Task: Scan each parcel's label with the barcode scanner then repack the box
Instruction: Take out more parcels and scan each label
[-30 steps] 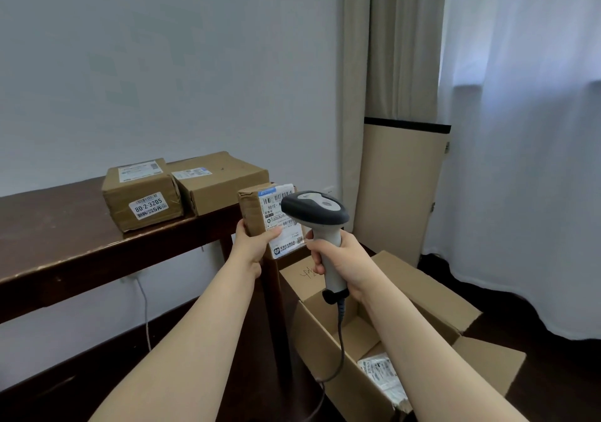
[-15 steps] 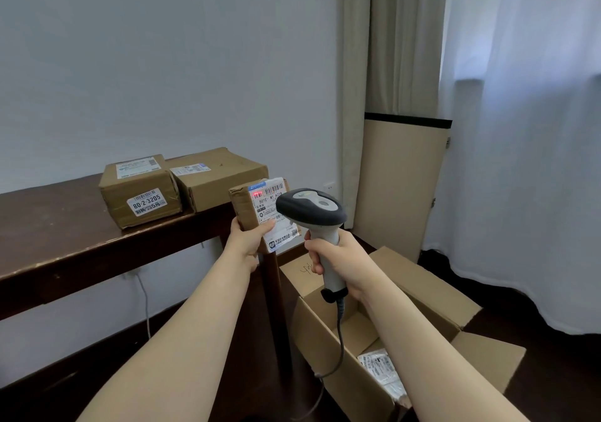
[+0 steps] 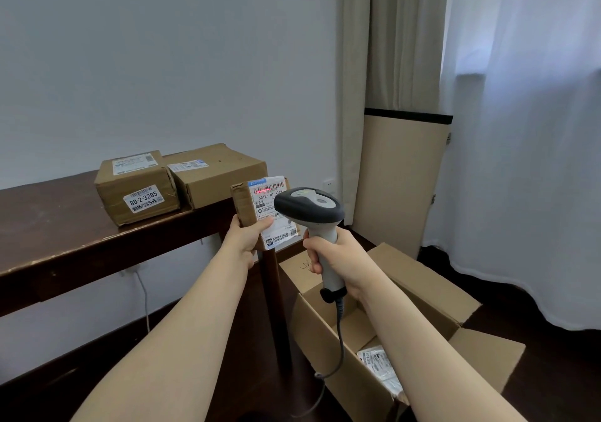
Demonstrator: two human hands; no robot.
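At the centre of the scene, the left hand (image 3: pixel 248 234) grips a small brown parcel (image 3: pixel 244 205) by its lower edge, thumb pressed across the front, holding it upright just beyond the near right corner of a dark wooden table (image 3: pixel 58 226). A white shipping label (image 3: pixel 270 205) covers the parcel's front face, and a red scan line glows across the barcode near the label's top. Just right of the parcel, the right hand (image 3: pixel 338 255) is closed around the pale handle of a barcode scanner (image 3: pixel 309 208), whose dark head sits near the label and partly covers its right side. A grey cable (image 3: pixel 338 333) hangs from the handle base down toward the floor. Below the right forearm, an open cardboard box (image 3: pixel 429 288) stands on the dark floor with its flaps spread; a parcel in a plastic bag (image 3: pixel 379 364) with a printed label lies inside. On the table's far side, two more brown parcels sit touching: a smaller one (image 3: pixel 136 187) on the left, a larger one (image 3: pixel 221 174) on the right.
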